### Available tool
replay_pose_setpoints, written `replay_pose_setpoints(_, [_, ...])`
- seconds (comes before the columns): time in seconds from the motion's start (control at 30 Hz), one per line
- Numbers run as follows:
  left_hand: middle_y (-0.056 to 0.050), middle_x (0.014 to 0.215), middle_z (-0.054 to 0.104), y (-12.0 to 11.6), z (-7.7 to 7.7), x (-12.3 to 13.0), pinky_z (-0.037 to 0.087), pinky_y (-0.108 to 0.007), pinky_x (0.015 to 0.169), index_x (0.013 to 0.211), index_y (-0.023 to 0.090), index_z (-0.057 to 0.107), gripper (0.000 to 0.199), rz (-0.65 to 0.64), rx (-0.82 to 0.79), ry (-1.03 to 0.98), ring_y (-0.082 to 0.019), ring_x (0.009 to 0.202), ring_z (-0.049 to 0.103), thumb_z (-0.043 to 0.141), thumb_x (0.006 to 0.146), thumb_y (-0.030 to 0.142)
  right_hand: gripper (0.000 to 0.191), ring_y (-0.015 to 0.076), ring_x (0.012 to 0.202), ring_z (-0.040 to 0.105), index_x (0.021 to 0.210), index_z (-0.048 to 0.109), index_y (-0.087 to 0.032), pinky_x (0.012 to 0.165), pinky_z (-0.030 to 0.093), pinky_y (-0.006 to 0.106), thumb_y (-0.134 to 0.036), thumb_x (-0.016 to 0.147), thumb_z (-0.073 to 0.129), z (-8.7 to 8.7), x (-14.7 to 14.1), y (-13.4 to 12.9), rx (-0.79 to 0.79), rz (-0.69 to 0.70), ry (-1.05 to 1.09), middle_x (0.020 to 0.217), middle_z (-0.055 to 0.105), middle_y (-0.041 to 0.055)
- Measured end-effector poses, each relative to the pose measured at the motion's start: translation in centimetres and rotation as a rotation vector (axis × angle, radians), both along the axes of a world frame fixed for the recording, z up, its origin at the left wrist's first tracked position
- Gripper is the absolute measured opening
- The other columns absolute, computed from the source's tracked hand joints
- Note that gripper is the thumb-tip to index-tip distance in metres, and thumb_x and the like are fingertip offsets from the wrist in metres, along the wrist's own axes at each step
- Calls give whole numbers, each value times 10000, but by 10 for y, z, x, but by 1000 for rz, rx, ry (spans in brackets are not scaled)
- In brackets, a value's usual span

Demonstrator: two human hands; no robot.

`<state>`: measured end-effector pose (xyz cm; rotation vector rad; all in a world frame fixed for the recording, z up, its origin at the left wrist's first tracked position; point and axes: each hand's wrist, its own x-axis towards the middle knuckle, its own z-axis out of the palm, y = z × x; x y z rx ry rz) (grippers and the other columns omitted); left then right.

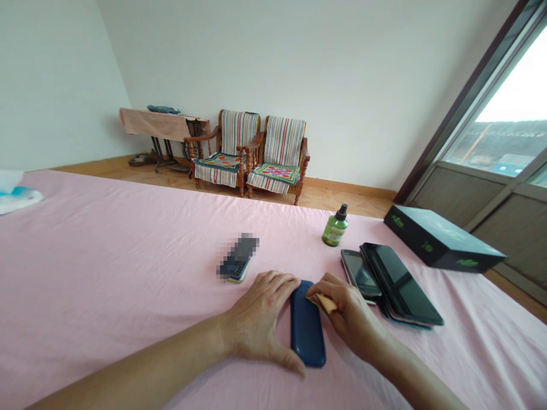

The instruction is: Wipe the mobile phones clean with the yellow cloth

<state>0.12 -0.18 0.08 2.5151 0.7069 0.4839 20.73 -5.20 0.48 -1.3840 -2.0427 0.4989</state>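
Note:
A dark blue mobile phone (308,333) lies flat on the pink bedsheet, its plain side up. My left hand (262,322) braces it, with fingers at the top edge and the thumb at the lower left corner. In my right hand (346,310) a small folded yellow cloth (327,303) is pinched, pressed against the upper part of the phone. Part of the cloth is hidden by my fingers. A blurred-out keypad phone (239,259) lies beyond my left hand.
A green spray bottle (335,226) stands beyond my right hand. To the right lie a smartphone (361,273), a black tablet (401,285) and a black box (440,239). Two wooden chairs (280,148) and a cloth-covered sewing table (158,122) stand by the wall.

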Motion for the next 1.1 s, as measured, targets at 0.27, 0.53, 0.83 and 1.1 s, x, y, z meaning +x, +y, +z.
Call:
replay_pose_setpoints(0.27, [-166,1353,490,0,1,0,301,-526,1066,1352,163,443,1115,0,4,-1,-383,1210,442,743,465,769,257,143,687,556,801,668,-180,628,389,259,-35,850,462,1,-4,-1,-4,3,-4,755,559,17])
replay_pose_setpoints(0.53, [-163,1325,504,0,3,1,303,-514,1068,1320,157,465,1080,-1,2,1,-371,1191,455,759,466,750,291,151,727,528,804,652,-165,643,368,259,36,794,442,1,-11,2,-30,1,-19,776,511,19])
replay_pose_setpoints(0.83, [-159,1306,512,-1,3,1,304,-489,1067,1305,144,474,1073,-3,3,8,-359,1173,459,788,454,718,262,148,705,516,797,655,-155,630,351,259,7,833,452,7,-13,1,-66,-17,-37,767,507,18])
replay_pose_setpoints(1.1, [-151,1305,515,0,1,1,310,-477,1065,1303,138,473,1067,-5,19,-5,-350,1168,459,792,459,708,263,143,702,523,786,638,-158,631,351,255,20,820,447,3,-13,1,-61,-12,-19,766,501,14])
